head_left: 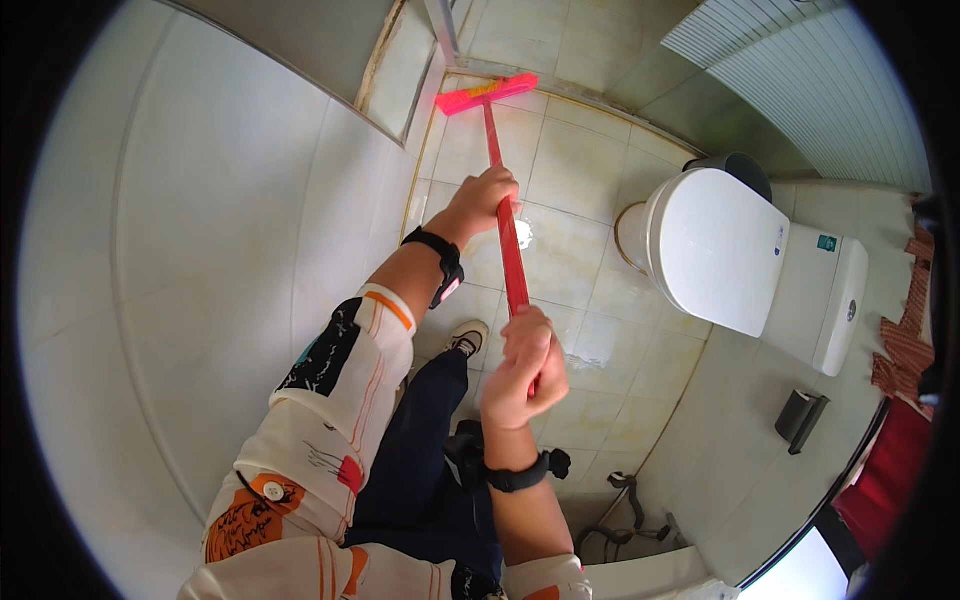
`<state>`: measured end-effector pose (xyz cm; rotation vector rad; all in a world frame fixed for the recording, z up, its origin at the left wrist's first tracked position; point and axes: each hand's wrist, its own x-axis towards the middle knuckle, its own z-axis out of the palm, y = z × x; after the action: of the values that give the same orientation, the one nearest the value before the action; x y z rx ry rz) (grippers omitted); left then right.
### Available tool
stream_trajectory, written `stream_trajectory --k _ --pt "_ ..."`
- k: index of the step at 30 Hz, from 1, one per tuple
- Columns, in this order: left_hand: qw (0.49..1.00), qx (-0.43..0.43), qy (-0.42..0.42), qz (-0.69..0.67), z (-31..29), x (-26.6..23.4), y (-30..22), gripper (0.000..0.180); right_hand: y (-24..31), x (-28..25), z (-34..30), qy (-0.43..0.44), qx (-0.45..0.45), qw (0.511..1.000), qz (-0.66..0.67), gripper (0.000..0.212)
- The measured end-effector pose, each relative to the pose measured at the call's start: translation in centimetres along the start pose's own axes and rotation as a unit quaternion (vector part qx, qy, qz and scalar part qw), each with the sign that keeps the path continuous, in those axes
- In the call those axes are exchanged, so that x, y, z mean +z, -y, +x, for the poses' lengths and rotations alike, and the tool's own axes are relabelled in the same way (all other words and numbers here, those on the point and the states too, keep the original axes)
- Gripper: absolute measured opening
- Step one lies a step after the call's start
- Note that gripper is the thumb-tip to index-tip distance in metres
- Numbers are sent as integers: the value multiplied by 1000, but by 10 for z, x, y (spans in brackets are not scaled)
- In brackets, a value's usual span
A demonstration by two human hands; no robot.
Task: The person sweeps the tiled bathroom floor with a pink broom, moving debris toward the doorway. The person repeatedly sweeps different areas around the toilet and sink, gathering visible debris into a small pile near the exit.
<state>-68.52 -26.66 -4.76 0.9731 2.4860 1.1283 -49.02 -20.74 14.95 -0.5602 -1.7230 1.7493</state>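
A pink broom head [487, 95] rests in the far corner of the tiled floor, by the raised edge at the wall. Its long red handle [512, 258] slants back toward me. My left hand [483, 200] is wrapped round the handle partway down, nearer the head. Close to the handle's near end, my right hand [525, 366] is also closed on it. Dark bands circle both wrists. The bristles' contact with the floor is too small to make out.
A white toilet [715, 250] with its lid down stands at the right, a dark bin [745, 172] behind it. A black paper holder [801, 420] hangs on the right wall. A dark hose [628, 515] lies low at the right. My shoe [467, 339] is on the floor below my left forearm.
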Motion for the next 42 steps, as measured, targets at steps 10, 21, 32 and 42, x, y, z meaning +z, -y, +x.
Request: stream_trajectory --k 10,21,32,42 --pt "963 58 119 -236 -68 72 -160 20 147 -89 -13 -41 44 985 -163 33" --pt "953 192 175 -157 12 76 -161 15 122 -108 0 -121 -35 989 -79 15" --pt "946 217 238 -40 -8 174 -151 21 48 -192 -40 -193 -23 978 -80 22" --pt "904 174 350 -174 -135 257 -338 23 168 -299 -105 -312 18 937 -159 25"
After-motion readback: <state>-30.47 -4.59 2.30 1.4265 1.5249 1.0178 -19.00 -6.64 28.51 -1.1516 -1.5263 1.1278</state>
